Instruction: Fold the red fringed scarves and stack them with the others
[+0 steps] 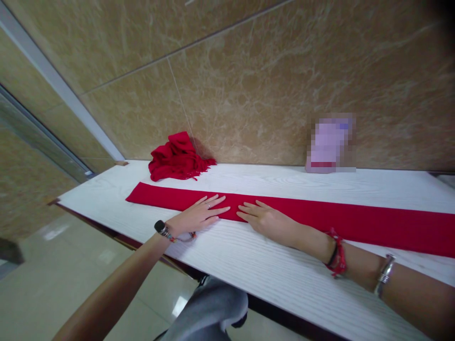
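A long red scarf (320, 218) lies flat in a narrow strip along the white table (270, 274). My left hand (199, 215) rests flat on the scarf, fingers stretched out to the right. Facing it, my right hand (265, 219) also lies flat on the scarf with fingers extended, the fingertips of both hands nearly meeting. Neither hand grips anything. A second red scarf (176, 156) sits crumpled in a heap at the back left, against the wall.
A marbled beige tile wall (249, 85) rises behind the table. A blurred pink object (330, 142) leans on the wall at the back right. The table's dark front edge (117, 237) runs above a shiny tiled floor. My grey-clad knee (209, 308) shows below.
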Demonstrator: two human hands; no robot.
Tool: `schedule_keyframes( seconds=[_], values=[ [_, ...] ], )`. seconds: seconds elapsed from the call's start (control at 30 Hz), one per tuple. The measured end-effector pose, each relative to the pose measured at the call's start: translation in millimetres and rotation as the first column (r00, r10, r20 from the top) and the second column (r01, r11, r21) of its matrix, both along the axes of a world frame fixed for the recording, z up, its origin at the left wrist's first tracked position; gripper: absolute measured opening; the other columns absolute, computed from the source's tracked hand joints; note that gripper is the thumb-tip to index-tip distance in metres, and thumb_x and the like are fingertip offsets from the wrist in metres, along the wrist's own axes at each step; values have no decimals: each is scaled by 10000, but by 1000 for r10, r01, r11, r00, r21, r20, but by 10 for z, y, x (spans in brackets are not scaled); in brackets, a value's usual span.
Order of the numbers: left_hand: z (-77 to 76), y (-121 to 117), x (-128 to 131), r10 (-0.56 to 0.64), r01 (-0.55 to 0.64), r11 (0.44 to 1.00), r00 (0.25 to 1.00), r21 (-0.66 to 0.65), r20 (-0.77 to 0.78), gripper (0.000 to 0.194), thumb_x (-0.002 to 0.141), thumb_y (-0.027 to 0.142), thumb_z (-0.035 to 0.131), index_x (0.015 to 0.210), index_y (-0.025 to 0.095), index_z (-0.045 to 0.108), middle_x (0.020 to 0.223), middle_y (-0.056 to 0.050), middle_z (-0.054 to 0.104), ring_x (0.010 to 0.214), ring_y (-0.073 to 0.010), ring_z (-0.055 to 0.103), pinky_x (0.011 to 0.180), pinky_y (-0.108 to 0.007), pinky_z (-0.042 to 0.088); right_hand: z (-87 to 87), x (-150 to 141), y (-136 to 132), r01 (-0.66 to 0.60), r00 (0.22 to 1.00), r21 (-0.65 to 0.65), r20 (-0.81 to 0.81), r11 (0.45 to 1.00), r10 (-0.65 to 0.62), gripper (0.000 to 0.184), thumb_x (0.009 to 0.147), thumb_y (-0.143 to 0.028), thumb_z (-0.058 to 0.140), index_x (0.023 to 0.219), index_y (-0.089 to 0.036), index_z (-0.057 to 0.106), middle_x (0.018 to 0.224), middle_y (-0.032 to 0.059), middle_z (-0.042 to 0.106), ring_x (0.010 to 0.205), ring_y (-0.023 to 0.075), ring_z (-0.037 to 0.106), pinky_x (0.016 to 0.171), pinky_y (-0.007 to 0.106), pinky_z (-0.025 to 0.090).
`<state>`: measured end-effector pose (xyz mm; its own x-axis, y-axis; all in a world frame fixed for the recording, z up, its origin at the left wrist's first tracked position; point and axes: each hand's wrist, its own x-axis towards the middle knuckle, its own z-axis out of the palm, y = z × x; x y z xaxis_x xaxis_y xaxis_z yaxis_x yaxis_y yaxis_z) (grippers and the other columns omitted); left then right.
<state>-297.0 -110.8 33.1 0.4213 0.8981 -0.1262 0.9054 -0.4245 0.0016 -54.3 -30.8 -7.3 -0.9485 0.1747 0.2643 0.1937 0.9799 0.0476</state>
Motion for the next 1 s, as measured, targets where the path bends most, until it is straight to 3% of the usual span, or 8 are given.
schedule_keyframes(
  seconds=[0.1, 0.23, 0.37, 0.47, 0.57, 0.7, 0.83, 1.0],
  values=[
    [50, 17, 40, 50, -49, 999, 997, -25, 51, 428, 955, 350, 233, 1376, 299, 283, 1480, -3, 170, 1355, -161, 105, 1095, -385, 120, 34, 21, -19, 26, 999, -36, -28, 999, -27, 406, 912, -219, 348, 1308, -192, 433, 1365, 98, 415, 1279, 245, 329, 1037, 488, 275],
    [-49, 86, 52, 161, -166, 982, 985, 94, 56, 452, 956, 345, 195, 1396, 253, 241, 1480, -35, 171, 1355, -175, 109, 1085, -407, 150, 74, 42, -40, 32, 999, -105, -4, 994, -33, 432, 930, -363, 292, 1347, -270, 361, 1424, 68, 317, 1309, 283, 251, 1011, 579, 238],
    [-179, 129, 8, 123, -120, 987, 992, 109, -27, 455, 943, 350, 260, 1390, 265, 250, 1475, -54, 190, 1351, -201, 133, 1075, -442, 147, 58, 64, -39, 18, 999, -159, 29, 987, -14, 434, 930, -366, 285, 1353, -287, 343, 1421, 57, 329, 1309, 280, 255, 1011, 593, 218],
    [-167, 131, -7, 126, -122, 988, 992, 95, -31, 450, 944, 356, 250, 1386, 276, 253, 1476, -52, 191, 1351, -204, 134, 1069, -450, 156, 90, 65, -23, 9, 999, -199, 41, 980, 0, 429, 930, -373, 280, 1343, -290, 363, 1421, 51, 331, 1313, 273, 249, 1023, 593, 190],
    [-98, 146, 45, 132, -128, 986, 991, 111, -29, 435, 941, 341, 242, 1365, 263, 304, 1476, -43, 191, 1354, -202, 117, 1069, -453, 148, 198, -3, 24, 63, 998, -266, 2, 962, -64, 474, 934, -398, 234, 1364, -228, 334, 1420, 81, 330, 1312, 248, 261, 1039, 542, 218],
    [-76, 222, 201, 148, -148, 977, 989, 154, 11, 465, 937, 314, 209, 1378, 182, 274, 1464, -66, 225, 1350, -169, 140, 1075, -407, 164, 303, -200, 106, 283, 949, -258, -63, 924, -308, 557, 917, -397, 270, 1370, -74, 297, 1420, 171, 294, 1314, 279, 247, 1038, 507, 246],
    [-186, 290, 297, 174, -176, 971, 984, 162, 23, 490, 931, 334, 215, 1383, 149, 265, 1452, -76, 255, 1343, -174, 174, 1071, -382, 188, 193, -304, 132, 337, 940, -206, 11, 919, -342, 611, 898, -441, 303, 1336, -17, 335, 1392, 211, 327, 1299, 304, 273, 1036, 516, 240],
    [-270, 304, 265, 178, -179, 967, 984, 183, 23, 499, 930, 352, 206, 1391, 167, 248, 1451, -59, 258, 1338, -164, 188, 1068, -375, 196, 69, -119, 119, 362, 932, -183, 39, 914, -361, 631, 893, -469, 294, 1325, -14, 360, 1372, 209, 365, 1279, 282, 323, 1048, 468, 249]
  ],
)
